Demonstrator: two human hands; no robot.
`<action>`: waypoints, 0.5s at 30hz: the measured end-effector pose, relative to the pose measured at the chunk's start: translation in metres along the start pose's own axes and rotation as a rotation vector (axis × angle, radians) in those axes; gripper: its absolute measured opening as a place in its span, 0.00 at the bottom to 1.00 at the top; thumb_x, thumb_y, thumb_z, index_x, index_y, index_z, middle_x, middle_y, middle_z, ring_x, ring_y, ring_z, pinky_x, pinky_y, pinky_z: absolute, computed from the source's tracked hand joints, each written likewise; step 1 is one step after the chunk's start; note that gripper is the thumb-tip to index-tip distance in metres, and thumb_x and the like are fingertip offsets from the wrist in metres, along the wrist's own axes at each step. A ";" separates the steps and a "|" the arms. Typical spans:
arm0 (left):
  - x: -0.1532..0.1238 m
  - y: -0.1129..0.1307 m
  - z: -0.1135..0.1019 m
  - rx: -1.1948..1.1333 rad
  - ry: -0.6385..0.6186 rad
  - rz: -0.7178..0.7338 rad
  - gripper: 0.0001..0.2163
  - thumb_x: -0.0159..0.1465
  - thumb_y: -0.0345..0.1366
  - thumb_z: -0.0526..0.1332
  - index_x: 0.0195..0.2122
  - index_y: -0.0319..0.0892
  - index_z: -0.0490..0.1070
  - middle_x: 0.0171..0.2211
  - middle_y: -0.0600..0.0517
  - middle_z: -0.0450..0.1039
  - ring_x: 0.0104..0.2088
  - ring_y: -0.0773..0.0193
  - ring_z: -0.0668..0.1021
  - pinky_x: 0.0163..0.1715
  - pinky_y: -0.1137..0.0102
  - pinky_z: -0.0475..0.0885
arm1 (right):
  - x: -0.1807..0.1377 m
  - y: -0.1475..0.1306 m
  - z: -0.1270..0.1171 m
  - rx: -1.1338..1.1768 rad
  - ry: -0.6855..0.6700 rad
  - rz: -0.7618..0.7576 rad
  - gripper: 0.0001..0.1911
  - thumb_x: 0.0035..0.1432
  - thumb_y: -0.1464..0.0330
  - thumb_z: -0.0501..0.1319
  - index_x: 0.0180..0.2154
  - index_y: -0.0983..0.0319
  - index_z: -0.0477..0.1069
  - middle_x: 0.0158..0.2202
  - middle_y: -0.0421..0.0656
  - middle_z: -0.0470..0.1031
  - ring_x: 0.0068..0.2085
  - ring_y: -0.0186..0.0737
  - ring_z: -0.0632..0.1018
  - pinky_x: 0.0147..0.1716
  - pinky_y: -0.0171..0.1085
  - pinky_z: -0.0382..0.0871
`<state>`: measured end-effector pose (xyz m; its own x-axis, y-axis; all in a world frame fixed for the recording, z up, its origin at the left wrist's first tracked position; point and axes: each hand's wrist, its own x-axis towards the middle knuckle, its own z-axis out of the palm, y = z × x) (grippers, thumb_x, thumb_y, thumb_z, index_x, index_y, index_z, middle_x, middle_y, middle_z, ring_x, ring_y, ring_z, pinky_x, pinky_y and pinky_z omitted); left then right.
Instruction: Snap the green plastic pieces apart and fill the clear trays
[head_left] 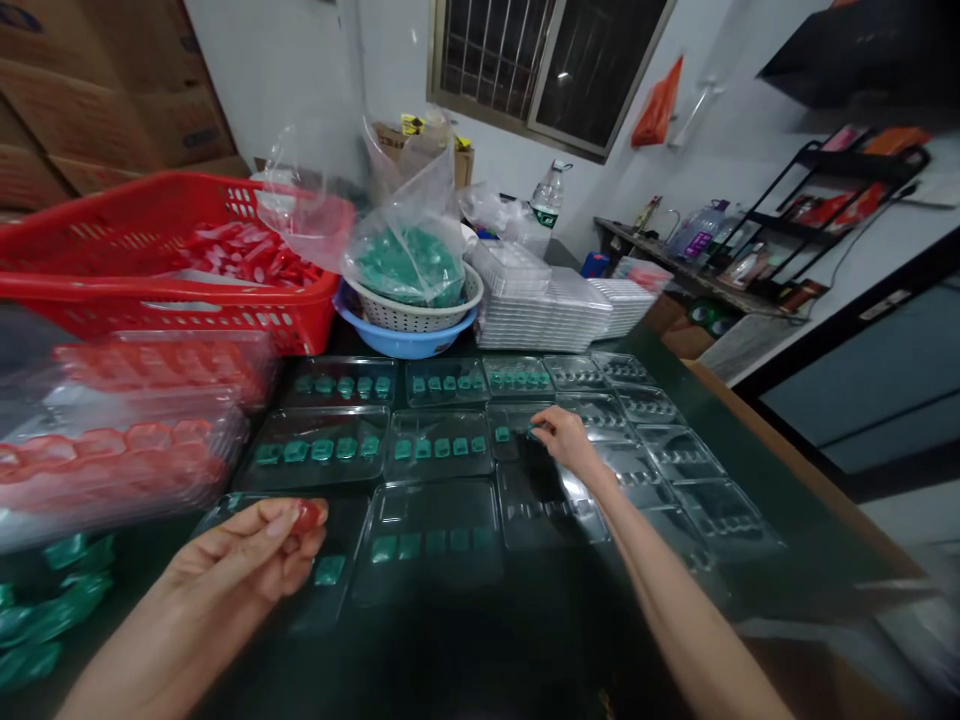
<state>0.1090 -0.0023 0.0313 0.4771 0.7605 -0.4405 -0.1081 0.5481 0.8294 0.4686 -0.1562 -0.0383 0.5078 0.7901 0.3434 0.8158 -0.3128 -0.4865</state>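
My left hand point(251, 555), at the lower left, pinches a small shiny red piece point(306, 516) between thumb and fingers. Below its fingertips a green piece point(330, 571) sits in a clear plastic tray point(341, 530) partly covered by the hand. Further right, my right hand point(561, 437) is closed at the fingertips over another clear tray point(517, 412); a bit of green shows at the tips, mostly hidden. One green piece point(502, 434) lies in that tray, left of the fingers. Neighbouring trays, such as the middle one point(435, 500), hold rows of green pieces.
Behind the trays stand a red basket point(285, 318) of red pieces, a blue basin point(405, 342) with a bagged green heap point(412, 262), and stacked clear trays point(544, 310). Blurred stacks with red pieces point(112, 450) and loose green pieces point(64, 605) lie left.
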 end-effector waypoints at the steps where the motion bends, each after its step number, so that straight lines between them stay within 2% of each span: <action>1: 0.000 0.000 0.000 0.007 -0.010 0.001 0.08 0.47 0.24 0.64 0.29 0.38 0.73 0.32 0.47 0.75 0.32 0.60 0.76 0.26 0.73 0.75 | 0.000 -0.001 0.000 -0.028 -0.022 -0.014 0.07 0.48 0.75 0.60 0.32 0.61 0.73 0.31 0.43 0.74 0.32 0.36 0.73 0.34 0.34 0.66; 6: 0.001 -0.001 0.004 0.025 -0.114 -0.006 0.09 0.48 0.29 0.67 0.32 0.37 0.75 0.33 0.46 0.75 0.32 0.62 0.76 0.27 0.75 0.74 | -0.003 -0.012 0.004 -0.169 -0.082 -0.038 0.07 0.52 0.75 0.57 0.29 0.62 0.73 0.31 0.43 0.72 0.33 0.35 0.73 0.35 0.32 0.65; 10: -0.001 -0.007 0.014 -0.081 -0.205 -0.031 0.09 0.47 0.29 0.69 0.30 0.36 0.75 0.30 0.47 0.75 0.29 0.66 0.75 0.27 0.76 0.72 | -0.011 -0.018 0.002 -0.228 -0.101 -0.055 0.09 0.54 0.73 0.55 0.31 0.61 0.73 0.33 0.44 0.71 0.35 0.36 0.73 0.35 0.33 0.65; 12: -0.002 -0.011 0.019 -0.167 -0.264 -0.065 0.06 0.48 0.28 0.68 0.28 0.36 0.75 0.28 0.48 0.75 0.28 0.67 0.75 0.28 0.76 0.71 | -0.013 -0.016 -0.002 -0.229 -0.101 -0.068 0.09 0.53 0.72 0.55 0.36 0.62 0.73 0.37 0.46 0.70 0.35 0.38 0.73 0.35 0.36 0.66; 15: -0.003 -0.015 0.023 -0.229 -0.327 -0.103 0.03 0.53 0.31 0.65 0.29 0.37 0.74 0.27 0.49 0.74 0.26 0.69 0.74 0.25 0.77 0.68 | -0.014 -0.022 -0.009 -0.220 -0.035 -0.054 0.17 0.53 0.69 0.56 0.46 0.64 0.68 0.43 0.50 0.67 0.31 0.38 0.72 0.33 0.40 0.67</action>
<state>0.1298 -0.0209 0.0280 0.7438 0.5669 -0.3541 -0.2191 0.7073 0.6721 0.4459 -0.1654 -0.0248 0.4549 0.8256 0.3339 0.8842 -0.3741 -0.2796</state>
